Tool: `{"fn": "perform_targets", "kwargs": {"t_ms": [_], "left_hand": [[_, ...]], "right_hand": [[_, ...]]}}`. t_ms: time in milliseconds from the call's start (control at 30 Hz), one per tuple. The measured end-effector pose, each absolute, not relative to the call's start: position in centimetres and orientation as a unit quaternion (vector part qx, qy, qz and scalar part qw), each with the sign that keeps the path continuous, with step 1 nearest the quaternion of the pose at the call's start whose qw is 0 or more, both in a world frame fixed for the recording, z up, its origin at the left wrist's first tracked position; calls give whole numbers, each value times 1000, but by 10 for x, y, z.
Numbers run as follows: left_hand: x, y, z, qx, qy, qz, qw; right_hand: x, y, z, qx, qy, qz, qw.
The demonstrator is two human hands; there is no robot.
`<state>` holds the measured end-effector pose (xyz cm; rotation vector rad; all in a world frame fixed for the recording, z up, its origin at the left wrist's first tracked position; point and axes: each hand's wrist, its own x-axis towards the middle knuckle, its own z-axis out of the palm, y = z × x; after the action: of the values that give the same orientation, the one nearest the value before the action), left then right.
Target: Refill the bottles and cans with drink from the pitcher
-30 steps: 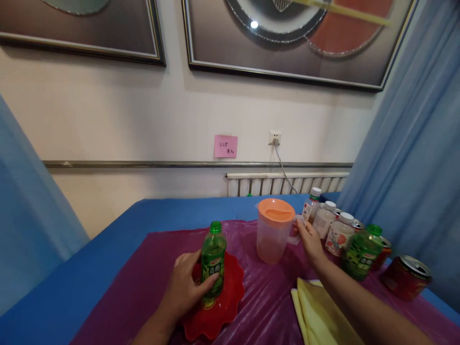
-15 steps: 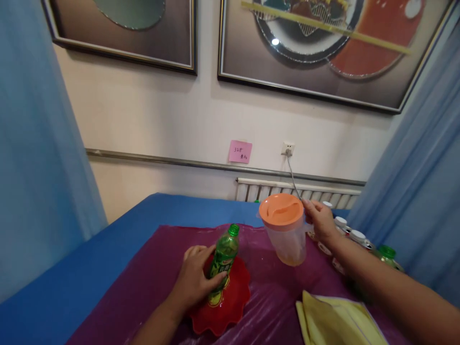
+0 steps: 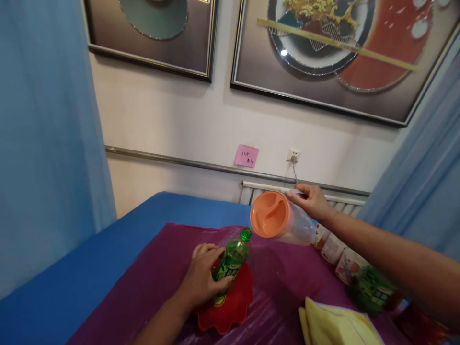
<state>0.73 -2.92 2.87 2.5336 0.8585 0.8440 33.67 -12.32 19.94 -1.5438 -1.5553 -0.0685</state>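
My left hand [image 3: 203,275] is wrapped round a green plastic bottle [image 3: 233,256], which stands uncapped and leans slightly right on a red scalloped plate [image 3: 239,304]. In my right hand [image 3: 314,203] is the handle of a clear plastic pitcher [image 3: 296,227] with an orange lid [image 3: 269,214]. The pitcher is tipped far over to the left, its lid end above and just right of the bottle's mouth. The two stay apart. I cannot make out any liquid stream between them.
Purple plastic sheeting [image 3: 151,287] covers part of a blue table [image 3: 140,227]. A folded yellow cloth [image 3: 338,323] lies at the front right. Several containers, among them a white tub [image 3: 332,248] and another green bottle [image 3: 373,290], line the right side. Blue curtains [image 3: 53,143] hang at both sides.
My right hand has tilted the pitcher from nearly upright to almost on its side, its lid turning left toward the bottle. My left hand keeps its hold on the bottle. The view has shifted slightly.
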Motion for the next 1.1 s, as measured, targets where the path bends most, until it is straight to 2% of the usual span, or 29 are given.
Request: {"fn": "perform_targets", "kwargs": {"t_ms": [1100], "left_hand": [[8,-31,29,895,293,292,168]], "right_hand": [[312,-119,238,-613,-704,-117,339]]}}
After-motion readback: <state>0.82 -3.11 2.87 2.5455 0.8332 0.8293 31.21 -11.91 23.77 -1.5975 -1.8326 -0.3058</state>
